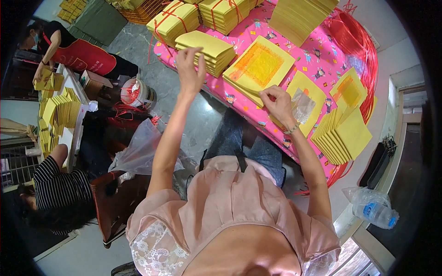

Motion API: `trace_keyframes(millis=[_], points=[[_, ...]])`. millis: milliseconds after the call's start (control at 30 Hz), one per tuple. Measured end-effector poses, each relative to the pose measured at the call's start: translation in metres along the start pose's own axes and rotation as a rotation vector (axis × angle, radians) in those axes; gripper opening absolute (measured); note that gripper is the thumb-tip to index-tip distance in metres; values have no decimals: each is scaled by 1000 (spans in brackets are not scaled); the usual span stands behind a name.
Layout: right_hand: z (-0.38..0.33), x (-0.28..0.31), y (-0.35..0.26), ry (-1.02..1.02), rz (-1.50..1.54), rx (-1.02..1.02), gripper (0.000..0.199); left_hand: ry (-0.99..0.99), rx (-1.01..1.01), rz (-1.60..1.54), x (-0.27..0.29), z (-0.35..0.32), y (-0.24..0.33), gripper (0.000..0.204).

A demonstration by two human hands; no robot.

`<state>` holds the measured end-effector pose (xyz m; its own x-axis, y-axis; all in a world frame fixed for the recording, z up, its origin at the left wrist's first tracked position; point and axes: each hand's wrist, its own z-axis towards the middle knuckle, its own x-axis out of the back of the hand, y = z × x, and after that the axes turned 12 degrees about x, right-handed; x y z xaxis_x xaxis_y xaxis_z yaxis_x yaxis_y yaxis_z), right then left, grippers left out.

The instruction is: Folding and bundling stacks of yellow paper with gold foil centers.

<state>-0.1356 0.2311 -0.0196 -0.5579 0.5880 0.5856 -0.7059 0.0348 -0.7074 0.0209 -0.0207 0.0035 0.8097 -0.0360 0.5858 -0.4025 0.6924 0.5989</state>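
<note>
My left hand (189, 71) is raised with its fingers apart, beside a stack of folded yellow paper (212, 59) near the table's front edge; nothing shows in it. My right hand (280, 106) pinches the near corner of the top yellow paper sheet (262, 64), which carries an orange square with a bright yellow middle. More sheets lie under that one, and the held corner bends up slightly. By my right wrist lies another yellow sheet with a silvery patch (304, 105). Further right, folded yellow papers (332, 137) stand fanned out in a row.
Bundles tied with red strips (177, 20) and a tall yellow stack (301, 18) stand on the pink patterned table cover (317, 57). Red strips (368, 69) hang at the right. Left are a bucket (146, 95), a wooden chair (115, 207) and two people at another table.
</note>
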Motion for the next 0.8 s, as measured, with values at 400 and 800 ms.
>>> trace_keyframes(millis=[400, 800], points=[[2, -3, 16, 6, 134, -151, 23, -281, 209, -283, -30, -91, 35, 25], [1, -3, 20, 3, 195, -177, 24, -348, 219, -284, -37, -90, 29, 27]])
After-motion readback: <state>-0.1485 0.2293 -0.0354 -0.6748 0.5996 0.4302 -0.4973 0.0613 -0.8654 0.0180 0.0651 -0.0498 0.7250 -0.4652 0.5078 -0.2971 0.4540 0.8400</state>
